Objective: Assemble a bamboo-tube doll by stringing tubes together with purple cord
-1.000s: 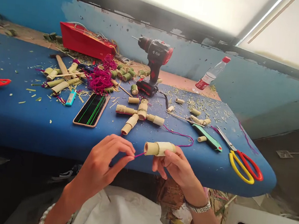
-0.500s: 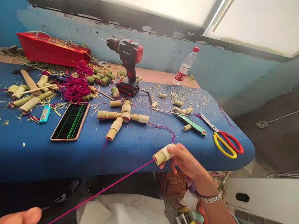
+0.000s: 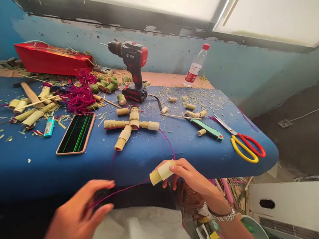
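My right hand [image 3: 189, 176] grips a short pale bamboo tube [image 3: 162, 172] just off the near edge of the blue table [image 3: 150, 156]. A magenta string [image 3: 123, 188] runs out of the tube's lower end to my left hand [image 3: 80, 217], which pinches it between thumb and fingers low in the view. The string's other end loops back up onto the table toward a cross-shaped bamboo assembly [image 3: 130, 126].
On the table lie a phone [image 3: 76, 133], a lighter [image 3: 49, 127], a tangle of magenta string [image 3: 79, 96], loose bamboo pieces, a cordless drill [image 3: 132, 69], a green-handled knife [image 3: 207, 129], red and yellow scissors [image 3: 244, 143], a red box [image 3: 50, 58] and a plastic bottle [image 3: 195, 66].
My left hand pulled the string far out to the lower left, then came back up nearer the tube. The right hand dropped slightly with the tube. The view swung right.
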The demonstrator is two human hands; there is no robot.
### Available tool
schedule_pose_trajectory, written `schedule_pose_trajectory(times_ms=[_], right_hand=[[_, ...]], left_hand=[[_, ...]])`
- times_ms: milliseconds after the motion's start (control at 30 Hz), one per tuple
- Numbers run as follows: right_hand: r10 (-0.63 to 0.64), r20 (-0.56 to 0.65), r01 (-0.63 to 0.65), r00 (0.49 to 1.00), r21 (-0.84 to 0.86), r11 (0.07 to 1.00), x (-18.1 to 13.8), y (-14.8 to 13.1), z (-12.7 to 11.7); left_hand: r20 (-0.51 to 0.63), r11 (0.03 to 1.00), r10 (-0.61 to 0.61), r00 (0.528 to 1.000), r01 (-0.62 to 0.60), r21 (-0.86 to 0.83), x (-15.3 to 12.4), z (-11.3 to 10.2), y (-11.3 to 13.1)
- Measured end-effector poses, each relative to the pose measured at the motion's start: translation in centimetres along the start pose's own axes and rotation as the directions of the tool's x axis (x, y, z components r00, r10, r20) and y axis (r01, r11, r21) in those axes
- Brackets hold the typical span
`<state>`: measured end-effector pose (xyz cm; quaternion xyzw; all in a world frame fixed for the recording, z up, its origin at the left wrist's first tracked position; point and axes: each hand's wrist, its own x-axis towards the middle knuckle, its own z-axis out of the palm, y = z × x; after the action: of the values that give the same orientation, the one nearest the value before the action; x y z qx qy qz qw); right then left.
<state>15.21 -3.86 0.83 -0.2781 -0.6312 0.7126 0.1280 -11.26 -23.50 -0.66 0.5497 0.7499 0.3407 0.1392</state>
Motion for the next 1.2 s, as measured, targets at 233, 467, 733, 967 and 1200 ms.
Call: schedule_pose_trajectory(times_ms=[233,467,733,967,1200], right_hand=[[-0.027,0.071,0.007,0.997,0.258,0.966,1.7,0.9,2.0],[0.129,0.102,-0.137,0.986,0.07,0.988,1.5,-1.0,1.0],[-0.044,-0.299,0.006,0.953,-0.128,0.992,2.7,-0.5,4.5],[-0.143,-0.348,-0.06,0.927,-0.512,0.857,5.9,-2.9,7.2],[-0.074,-0.452,-0.386,0.889,-0.826,0.411,8.6,-5.5,5.5]], left_hand=[[0.257,0.972,0.235,0.937,-0.221,-0.083,5.0,7.0,6.3],[0.128,0.915,0.399,0.908,-0.402,0.002,4.5,5.9,4.4],[-0.061,0.989,0.028,0.998,-0.036,-0.142,4.0,5.7,4.3],[0.022,0.954,-0.211,0.977,0.211,-0.213,3.1,6.8,4.5],[0.298,0.957,-0.081,0.951,0.158,-0.244,-0.5,8.5,3.0]])
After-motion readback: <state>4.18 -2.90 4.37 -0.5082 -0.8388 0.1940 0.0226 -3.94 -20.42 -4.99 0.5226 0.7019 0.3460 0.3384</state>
